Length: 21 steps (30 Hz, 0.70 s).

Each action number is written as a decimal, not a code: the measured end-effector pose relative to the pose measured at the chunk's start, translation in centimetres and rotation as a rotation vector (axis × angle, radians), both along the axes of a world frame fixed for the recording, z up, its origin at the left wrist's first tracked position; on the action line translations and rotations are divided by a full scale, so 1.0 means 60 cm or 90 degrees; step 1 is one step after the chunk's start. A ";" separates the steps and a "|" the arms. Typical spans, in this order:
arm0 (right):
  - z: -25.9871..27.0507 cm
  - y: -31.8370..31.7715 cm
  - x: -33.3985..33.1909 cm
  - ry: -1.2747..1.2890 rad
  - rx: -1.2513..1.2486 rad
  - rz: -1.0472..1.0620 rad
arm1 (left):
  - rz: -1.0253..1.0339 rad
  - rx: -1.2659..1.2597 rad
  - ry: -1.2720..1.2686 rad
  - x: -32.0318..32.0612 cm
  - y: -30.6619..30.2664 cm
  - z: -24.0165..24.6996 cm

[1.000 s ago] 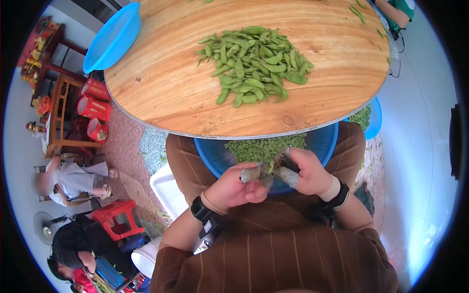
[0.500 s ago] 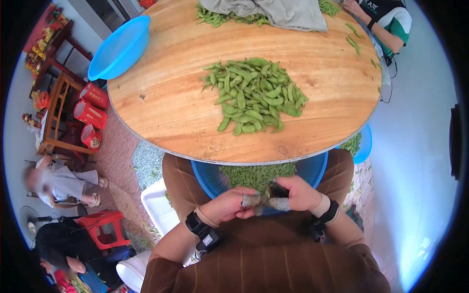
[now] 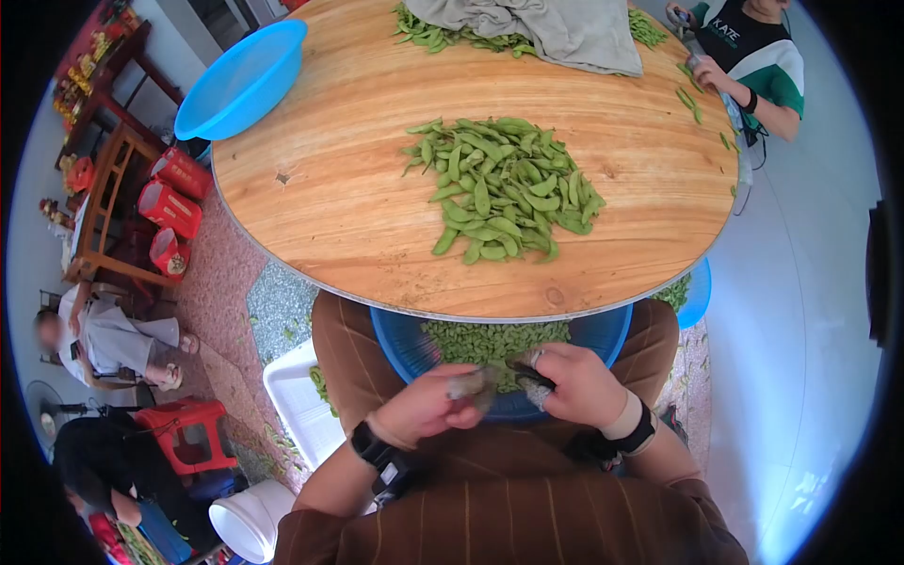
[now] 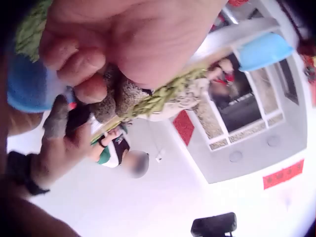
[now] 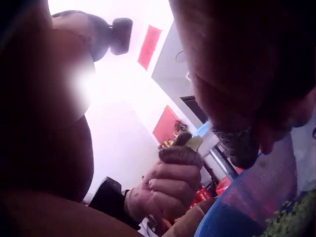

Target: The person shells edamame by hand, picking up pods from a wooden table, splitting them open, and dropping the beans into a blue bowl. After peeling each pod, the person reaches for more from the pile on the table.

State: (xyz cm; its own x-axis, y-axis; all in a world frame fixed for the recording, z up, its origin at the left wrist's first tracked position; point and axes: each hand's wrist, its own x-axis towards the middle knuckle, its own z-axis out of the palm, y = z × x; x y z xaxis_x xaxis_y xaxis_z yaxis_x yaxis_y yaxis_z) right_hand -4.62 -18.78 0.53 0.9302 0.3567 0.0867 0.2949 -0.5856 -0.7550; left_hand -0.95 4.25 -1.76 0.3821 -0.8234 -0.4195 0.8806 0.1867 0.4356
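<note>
My left hand (image 3: 435,407) pinches a small yellow-green soybean pod (image 5: 195,143) between thumb and forefinger, best seen in the right wrist view. Worn grey covers wrap those fingertips. Just to its right, my right hand (image 3: 582,388) wears a grey cover and a black one; its fingertips stand apart in the left wrist view with nothing visible between them. Both hands are over the near side of a blue basin (image 3: 614,350), which holds shelled green beans (image 3: 490,337). On the table above lies a heap of green soybean pods (image 3: 508,188).
The round wooden table (image 3: 330,217) overhangs the basin. A light blue basket (image 3: 243,83) sits at its left edge, a grey cloth (image 3: 556,33) over more pods at the far side. Across the table, a person (image 3: 753,56) works. A white tray (image 3: 306,405) and white bucket (image 3: 252,518) stand left.
My hands, close together at the same pod earlier, have drawn apart, with the pod in the left. The head view has tilted up, bringing the cloth and the far person into sight.
</note>
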 end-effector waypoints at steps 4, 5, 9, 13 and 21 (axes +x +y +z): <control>0.076 -0.016 0.013 -0.073 -0.024 -0.070 | 0.132 0.267 -0.213 0.000 0.106 0.048; 0.094 -0.022 0.022 -0.032 0.000 -0.124 | 0.140 0.352 -0.260 -0.002 0.139 0.056; 0.108 -0.025 0.082 -0.106 0.021 -0.327 | -0.057 0.915 -0.599 -0.024 0.257 0.044; 0.085 -0.032 0.122 -0.126 -0.038 -0.318 | -0.292 1.373 -0.819 -0.062 0.268 0.055; 0.082 -0.049 0.103 -0.069 0.109 -0.376 | 0.094 0.741 -1.082 0.016 0.041 0.106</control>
State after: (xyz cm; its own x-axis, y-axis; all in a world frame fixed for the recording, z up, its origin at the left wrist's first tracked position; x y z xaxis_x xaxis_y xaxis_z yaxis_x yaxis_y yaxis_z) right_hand 1.59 -21.70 5.42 0.9487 -0.2429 0.2022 0.0384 -0.5464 -0.8366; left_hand 0.01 6.69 4.59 0.8915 -0.4245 0.1580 -0.4345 -0.7026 0.5636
